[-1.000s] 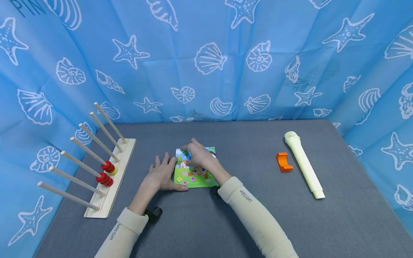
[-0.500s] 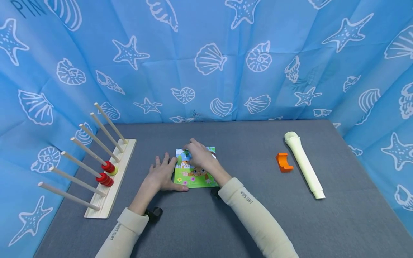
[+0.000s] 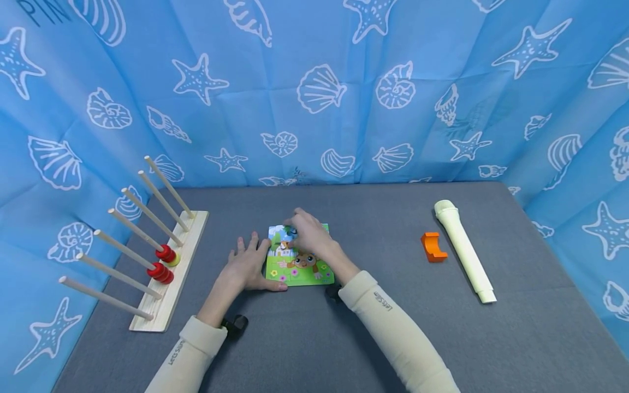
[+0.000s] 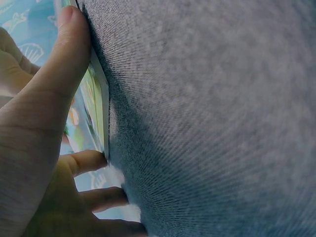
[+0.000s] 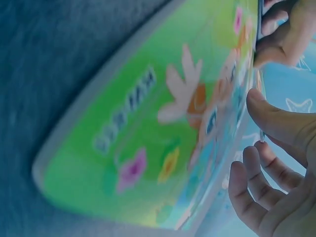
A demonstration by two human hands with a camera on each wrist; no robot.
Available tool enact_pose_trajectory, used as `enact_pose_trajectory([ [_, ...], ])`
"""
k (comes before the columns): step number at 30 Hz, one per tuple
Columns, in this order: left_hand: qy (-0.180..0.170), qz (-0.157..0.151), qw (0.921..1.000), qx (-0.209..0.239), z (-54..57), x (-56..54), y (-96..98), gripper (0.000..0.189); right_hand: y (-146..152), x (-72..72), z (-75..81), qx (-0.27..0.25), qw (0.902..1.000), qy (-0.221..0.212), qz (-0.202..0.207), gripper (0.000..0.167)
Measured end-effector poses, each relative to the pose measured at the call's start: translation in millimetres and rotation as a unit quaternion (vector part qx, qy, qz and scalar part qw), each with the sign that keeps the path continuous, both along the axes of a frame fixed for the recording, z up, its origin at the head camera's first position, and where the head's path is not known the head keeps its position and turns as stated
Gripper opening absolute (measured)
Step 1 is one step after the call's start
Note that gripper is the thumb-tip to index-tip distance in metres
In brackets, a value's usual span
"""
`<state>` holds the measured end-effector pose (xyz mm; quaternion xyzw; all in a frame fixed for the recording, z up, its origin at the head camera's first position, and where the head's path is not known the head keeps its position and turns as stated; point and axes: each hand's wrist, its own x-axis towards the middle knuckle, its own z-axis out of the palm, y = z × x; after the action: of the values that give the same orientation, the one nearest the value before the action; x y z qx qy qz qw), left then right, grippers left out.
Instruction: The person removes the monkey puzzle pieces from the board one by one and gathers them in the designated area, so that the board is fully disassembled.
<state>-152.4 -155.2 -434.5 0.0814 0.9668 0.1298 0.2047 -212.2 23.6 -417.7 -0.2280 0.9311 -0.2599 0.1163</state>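
Observation:
A jigsaw puzzle (image 3: 300, 277) with a monkey, flowers and a castle on a green ground lies flat on the grey table. My left hand (image 3: 245, 267) rests beside it with spread fingers; the thumb (image 4: 74, 49) lies along its near edge and the index finger touches its left edge. Over the puzzle's upper left part, my right hand (image 3: 312, 234) pinches a small puzzle piece (image 3: 285, 245) between thumb and fingers. In the right wrist view only a thin edge of that piece shows, and the other fingers (image 5: 252, 182) are loosely bent. The right hand hides the puzzle's upper middle.
On the left stands a wooden peg rack (image 3: 169, 284) with red beads (image 3: 160, 273) and a yellow bead on its rods. To the right lie an orange arched block (image 3: 433, 248) and a cream toy microphone (image 3: 464, 251). A blue shell-patterned curtain (image 3: 354, 125) encloses the table's back and sides.
My right hand has shifted slightly right, and more of the puzzle's upper left shows, with the piece at its fingertips. The left hand has stayed in place.

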Motion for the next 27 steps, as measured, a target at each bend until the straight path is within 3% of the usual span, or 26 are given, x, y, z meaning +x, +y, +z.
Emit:
enact_pose_trajectory([
  [16,0.003,0.008,1.0000,0.004,1.2,1.4,0.5,0.117,56.4,-13.0,14.8,0.040,0.9986,0.001,-0.035,0.053],
  [27,0.005,-0.003,1.0000,-0.001,1.7,2.8,-0.7,0.121,96.8,-20.9,10.8,0.048,0.9977,0.001,-0.048,0.049],
])
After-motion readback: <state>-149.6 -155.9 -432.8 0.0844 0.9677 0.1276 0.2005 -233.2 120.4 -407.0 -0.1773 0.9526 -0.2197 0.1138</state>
